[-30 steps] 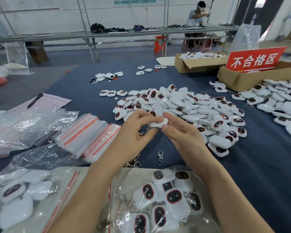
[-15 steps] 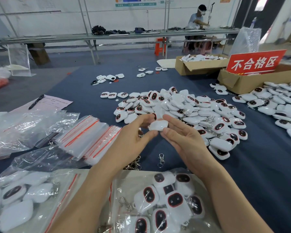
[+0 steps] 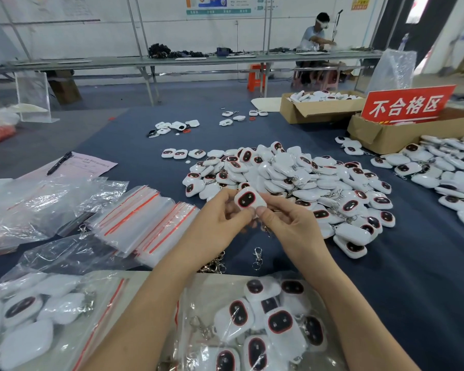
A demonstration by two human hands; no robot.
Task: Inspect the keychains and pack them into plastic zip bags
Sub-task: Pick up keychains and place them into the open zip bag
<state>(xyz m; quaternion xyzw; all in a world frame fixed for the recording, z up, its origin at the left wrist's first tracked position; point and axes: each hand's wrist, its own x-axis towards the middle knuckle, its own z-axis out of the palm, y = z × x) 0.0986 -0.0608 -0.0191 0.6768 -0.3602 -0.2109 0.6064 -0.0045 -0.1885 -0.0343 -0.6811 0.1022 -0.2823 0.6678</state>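
Note:
Both my hands hold one white keychain [image 3: 249, 199] with a dark, red-rimmed oval face turned toward me, above the blue table. My left hand [image 3: 220, 223] pinches its left side and my right hand [image 3: 287, 223] pinches its lower right edge; its metal clasp hangs partly hidden under my fingers. A large heap of the same keychains [image 3: 306, 180] lies just beyond my hands. Stacks of unfilled zip bags [image 3: 142, 223] with red strips lie to the left. Filled bags of keychains [image 3: 265, 322] sit near me at the bottom.
A loose metal clasp [image 3: 257, 258] lies below my hands. A second pile of keychains [image 3: 445, 170] spreads at the right, beside a cardboard box [image 3: 381, 135] with a red sign. Another box [image 3: 314, 108] stands behind. Paper and pen [image 3: 65, 164] lie far left. A person sits at a distant bench.
The keychain was held edge-on and back side up; now it is turned so its dark face points at me. Both hands stayed in place above the table.

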